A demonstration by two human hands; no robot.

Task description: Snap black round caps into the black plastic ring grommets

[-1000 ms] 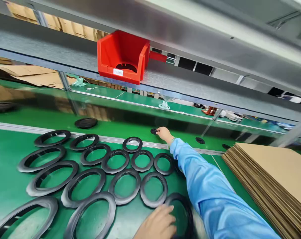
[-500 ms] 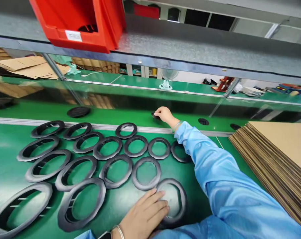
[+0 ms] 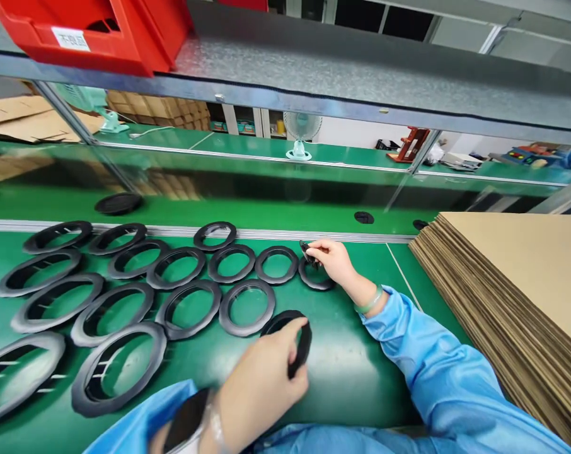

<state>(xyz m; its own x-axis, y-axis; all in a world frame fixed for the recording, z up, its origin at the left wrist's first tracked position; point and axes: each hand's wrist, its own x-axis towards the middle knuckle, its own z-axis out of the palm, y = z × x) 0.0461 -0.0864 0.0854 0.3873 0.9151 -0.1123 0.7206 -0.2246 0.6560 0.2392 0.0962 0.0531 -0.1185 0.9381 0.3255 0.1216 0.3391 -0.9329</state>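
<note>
My left hand grips a black ring and holds it lifted off the green belt, tilted on edge. My right hand pinches a small black round part above the end of the middle row of rings. Right below that hand lies another black ring, partly covered by my fingers. Several black rings lie flat in rows across the green table to the left of both hands.
A stack of brown cardboard sheets fills the right side. Two small black discs and a larger black disc rest on the far conveyor. A red bin sits on the metal shelf overhead. A small fan stands behind.
My right hand has pulled back from the far conveyor with the small black part. My left hand has lifted the nearest ring off the table. The view has tilted down.
</note>
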